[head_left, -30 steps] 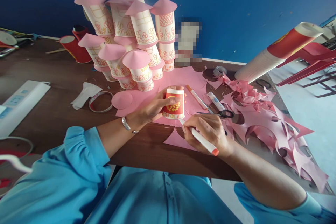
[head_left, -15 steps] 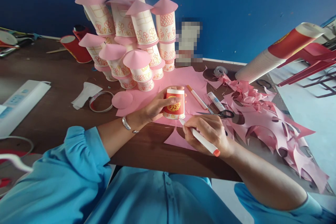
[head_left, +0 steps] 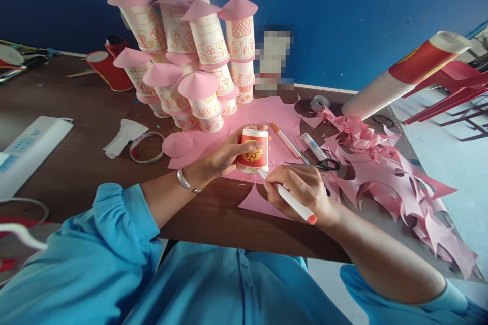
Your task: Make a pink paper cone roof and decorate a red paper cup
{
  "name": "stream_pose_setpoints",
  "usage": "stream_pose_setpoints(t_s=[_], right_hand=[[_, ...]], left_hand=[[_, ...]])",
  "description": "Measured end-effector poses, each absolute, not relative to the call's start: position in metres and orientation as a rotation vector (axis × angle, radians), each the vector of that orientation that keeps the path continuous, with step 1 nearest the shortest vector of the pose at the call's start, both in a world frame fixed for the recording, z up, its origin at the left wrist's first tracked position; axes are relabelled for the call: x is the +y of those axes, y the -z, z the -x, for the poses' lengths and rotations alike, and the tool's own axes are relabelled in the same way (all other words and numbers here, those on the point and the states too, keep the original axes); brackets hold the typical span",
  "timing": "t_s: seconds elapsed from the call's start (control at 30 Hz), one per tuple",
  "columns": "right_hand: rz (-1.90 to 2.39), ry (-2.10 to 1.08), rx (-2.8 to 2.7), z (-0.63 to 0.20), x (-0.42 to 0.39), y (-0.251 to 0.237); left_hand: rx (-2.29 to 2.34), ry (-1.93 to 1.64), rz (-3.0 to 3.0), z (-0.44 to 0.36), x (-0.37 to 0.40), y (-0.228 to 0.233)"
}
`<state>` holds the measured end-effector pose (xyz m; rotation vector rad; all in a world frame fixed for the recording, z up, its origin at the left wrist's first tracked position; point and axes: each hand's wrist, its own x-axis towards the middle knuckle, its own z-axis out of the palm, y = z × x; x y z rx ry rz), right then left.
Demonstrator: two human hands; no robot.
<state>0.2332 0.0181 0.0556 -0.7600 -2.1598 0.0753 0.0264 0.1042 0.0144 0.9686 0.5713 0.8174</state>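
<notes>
My left hand (head_left: 229,155) is wrapped round a red and white paper cup (head_left: 249,155) with a yellow print, thumb across its front. Small drawn marks run along the white band at the cup's lower edge. Between the fingers of my right hand (head_left: 299,188) is a white marker (head_left: 292,200) with an orange end. Its tip meets, or nearly meets, the lower right of that band. Beneath the cup lies pink paper (head_left: 267,111). A second marker (head_left: 285,140), a glue stick (head_left: 313,146) and black-handled scissors (head_left: 328,164) rest just beyond my right hand.
Decorated cup towers (head_left: 208,43) with pink cone roofs stand at the back. Pink scraps (head_left: 385,177) cover the right side. A tall cup stack (head_left: 385,91) leans at the back right. Tape (head_left: 147,148), a pink cone (head_left: 177,145) and a power strip (head_left: 32,150) lie left.
The marker tip has shifted very slightly along the cup's lower band, and my right hand with it. My left hand and the cup have stayed in place.
</notes>
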Motion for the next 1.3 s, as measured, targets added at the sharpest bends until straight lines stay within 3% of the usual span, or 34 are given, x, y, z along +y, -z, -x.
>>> stream_pose_setpoints(t_s=[1.0, 1.3], right_hand=[[0.738, -0.05, -2.165, -0.234, 0.016, -0.066], [0.733, -0.004, -2.16, -0.233, 0.016, -0.06]], left_hand=[[0.553, -0.782, -1.073, -0.021, 0.102, -0.021], [0.546, -0.799, -1.047, -0.018, 0.107, -0.002]])
